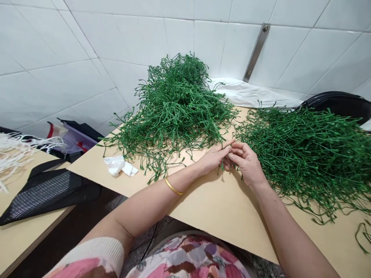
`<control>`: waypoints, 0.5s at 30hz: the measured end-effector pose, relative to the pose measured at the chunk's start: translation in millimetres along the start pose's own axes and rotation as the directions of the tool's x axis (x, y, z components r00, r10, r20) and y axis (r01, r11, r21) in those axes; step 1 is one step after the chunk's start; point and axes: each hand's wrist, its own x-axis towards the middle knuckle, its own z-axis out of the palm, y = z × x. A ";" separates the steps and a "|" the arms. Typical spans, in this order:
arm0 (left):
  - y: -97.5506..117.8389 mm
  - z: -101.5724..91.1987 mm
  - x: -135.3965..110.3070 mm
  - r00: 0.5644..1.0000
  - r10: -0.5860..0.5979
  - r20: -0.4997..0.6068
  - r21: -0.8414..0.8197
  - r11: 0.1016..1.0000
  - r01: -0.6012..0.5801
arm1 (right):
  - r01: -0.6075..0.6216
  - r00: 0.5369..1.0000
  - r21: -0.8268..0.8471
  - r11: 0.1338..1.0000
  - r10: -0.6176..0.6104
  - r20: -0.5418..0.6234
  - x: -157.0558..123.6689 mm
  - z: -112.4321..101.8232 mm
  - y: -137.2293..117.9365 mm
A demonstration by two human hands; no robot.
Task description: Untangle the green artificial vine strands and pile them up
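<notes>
My left hand [213, 157] and my right hand [247, 163] meet fingertip to fingertip over the tan board [220, 208]. Between the fingers they pinch a thin green plastic stem [226, 156], mostly hidden by the fingers. A gold bangle [173, 187] circles my left wrist. A tall heap of green plastic stems [176, 104] rises just beyond my left hand. A flatter spread of the same green stems [307, 150] lies to the right, touching my right hand's side.
A crumpled white tissue [119, 166] lies on the board's left part. A black mesh bag [43, 191] rests on a lower table at left, with white fringe [17, 150] beyond. A black chair back [339, 104] and white tiled wall stand behind.
</notes>
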 end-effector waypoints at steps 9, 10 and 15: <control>0.2 -2.5 -0.2 0.992 -0.079 -0.100 -0.117 0.991 0.067 | 0.096 0.992 -0.128 0.987 -0.106 -0.072 4.3 -9.6 2.9; 2.1 -2.1 -0.8 0.988 -0.064 -0.142 -0.116 0.992 0.048 | 0.101 0.991 -0.153 0.983 -0.112 -0.068 4.5 -10.3 3.7; 5.9 -1.4 -1.0 0.972 -0.012 -0.236 -0.034 0.999 0.004 | 0.111 0.992 -0.233 0.966 -0.123 -0.039 4.3 -8.5 6.7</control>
